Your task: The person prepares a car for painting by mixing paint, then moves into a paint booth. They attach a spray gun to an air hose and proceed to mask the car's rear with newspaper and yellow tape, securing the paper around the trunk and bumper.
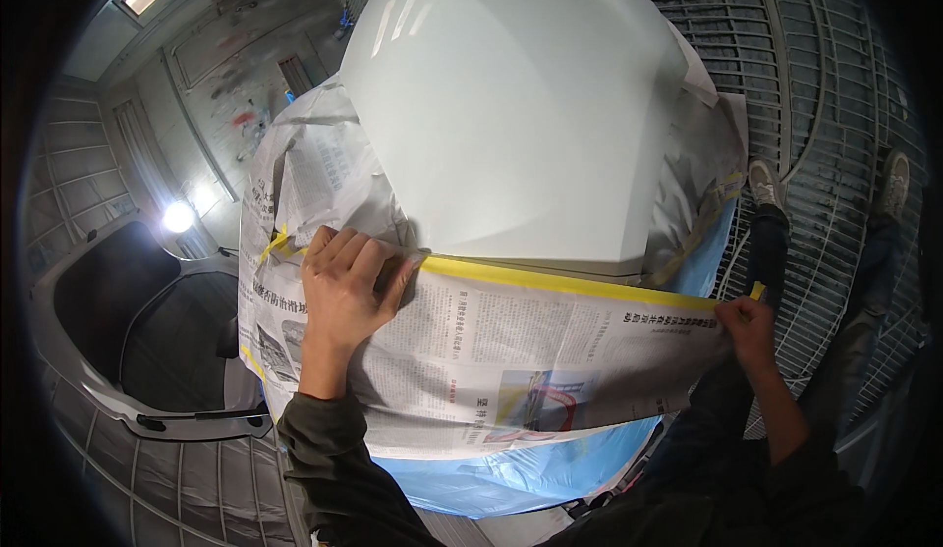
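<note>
A sheet of newspaper [435, 341] edged with yellow masking tape [545, 278] spans the near side of a glossy white car body panel [516, 120]. My left hand [346, 282] pinches the taped edge at its left end, beside the panel's lower corner. At the other end, my right hand [748, 326] grips the sheet's taped corner between thumb and fingers. Between my hands the taped edge runs taut, just below a dark gap under the panel. More masking newspaper [317, 157] covers the left side. Blue plastic film [508, 473] shows beneath the sheet.
Metal floor grating [825, 68] lies to the right, where two legs in dark trousers and shoes [766, 182] stand. A detached car tailgate [88, 381] is at left, near a bright lamp [178, 217]. A paint-marked wall panel [243, 53] is at upper left.
</note>
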{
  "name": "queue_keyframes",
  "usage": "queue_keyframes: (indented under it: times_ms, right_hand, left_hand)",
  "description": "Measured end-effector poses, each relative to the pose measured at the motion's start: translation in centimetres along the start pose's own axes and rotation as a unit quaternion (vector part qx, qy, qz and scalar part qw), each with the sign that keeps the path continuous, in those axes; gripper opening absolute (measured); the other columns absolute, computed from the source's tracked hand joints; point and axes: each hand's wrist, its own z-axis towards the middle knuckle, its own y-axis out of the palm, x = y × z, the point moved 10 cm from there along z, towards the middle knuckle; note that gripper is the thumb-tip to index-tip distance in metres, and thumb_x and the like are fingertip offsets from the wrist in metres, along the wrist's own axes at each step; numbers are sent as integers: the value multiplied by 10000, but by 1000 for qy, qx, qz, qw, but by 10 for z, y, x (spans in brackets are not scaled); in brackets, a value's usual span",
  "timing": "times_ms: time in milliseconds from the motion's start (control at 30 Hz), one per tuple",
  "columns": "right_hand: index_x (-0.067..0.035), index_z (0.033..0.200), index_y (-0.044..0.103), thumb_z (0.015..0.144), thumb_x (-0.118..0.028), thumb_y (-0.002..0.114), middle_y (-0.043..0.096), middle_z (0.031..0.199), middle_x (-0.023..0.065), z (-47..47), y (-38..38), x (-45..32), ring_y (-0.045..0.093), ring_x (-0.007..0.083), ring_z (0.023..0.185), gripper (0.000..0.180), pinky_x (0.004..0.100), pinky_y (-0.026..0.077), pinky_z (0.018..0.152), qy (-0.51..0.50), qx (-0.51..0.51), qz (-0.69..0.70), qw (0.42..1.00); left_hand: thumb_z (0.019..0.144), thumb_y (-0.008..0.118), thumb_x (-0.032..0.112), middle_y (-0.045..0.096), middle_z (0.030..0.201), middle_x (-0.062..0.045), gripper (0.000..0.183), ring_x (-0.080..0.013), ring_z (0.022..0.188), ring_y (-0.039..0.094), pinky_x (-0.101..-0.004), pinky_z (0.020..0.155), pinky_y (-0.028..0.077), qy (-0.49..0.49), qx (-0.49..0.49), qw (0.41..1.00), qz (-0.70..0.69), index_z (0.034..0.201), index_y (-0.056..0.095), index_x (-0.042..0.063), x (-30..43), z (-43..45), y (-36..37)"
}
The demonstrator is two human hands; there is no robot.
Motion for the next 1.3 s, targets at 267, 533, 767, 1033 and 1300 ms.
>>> queue_keyframes:
  times_ms: [267, 533, 767, 1033, 1300]
  right_hand:
    - [-6, 789, 684, 911, -185, 716, 641, 695, -12, -3, -1, -2, 544, 36, 629, 219, 223, 425, 583, 11, -4, -4, 1000]
    - [-7, 790, 684, 909, -184, 719, 647, 695, -3, -4, 2, 1, 546, 40, 625, 216, 229, 428, 581, 13, -7, -6, 1000]
    - [-8, 789, 679, 903, -185, 724, 643, 688, 4, -3, 0, 4, 543, 51, 615, 216, 238, 426, 576, 8, 1, -44, 999]
    - [-17, 783, 678, 909, -178, 714, 639, 674, 6, -6, 5, -1, 544, 55, 613, 207, 246, 434, 581, 16, -5, -22, 1000]
    - [-7, 784, 679, 903, -187, 717, 633, 665, 11, -4, 3, 10, 543, 62, 607, 219, 256, 431, 572, 5, 4, -62, 998]
  left_hand:
    - [720, 804, 175, 593, 682, -44, 204, -226, 626, 524, -346, 652, 404, -8, -3, 1000, -5, 718, 625, 79, -4, -3, 4]
    - [727, 814, 185, 571, 688, -51, 233, -241, 644, 525, -362, 663, 406, -9, 0, 1000, 15, 729, 612, 69, -1, -5, 4]
    - [735, 813, 200, 583, 892, -116, 349, -303, 830, 540, -412, 777, 398, -75, 5, 997, 24, 962, 599, 44, -2, -14, 1]
    - [712, 794, 195, 508, 1276, -153, 581, -372, 1221, 422, -580, 1136, 208, -146, 59, 985, 70, 1208, 517, 69, -2, -19, -6]
    - [724, 825, 356, 446, 1368, -163, 707, -379, 1321, 366, -633, 1145, 141, -213, 89, 971, 70, 1277, 490, 68, -18, -28, -14]
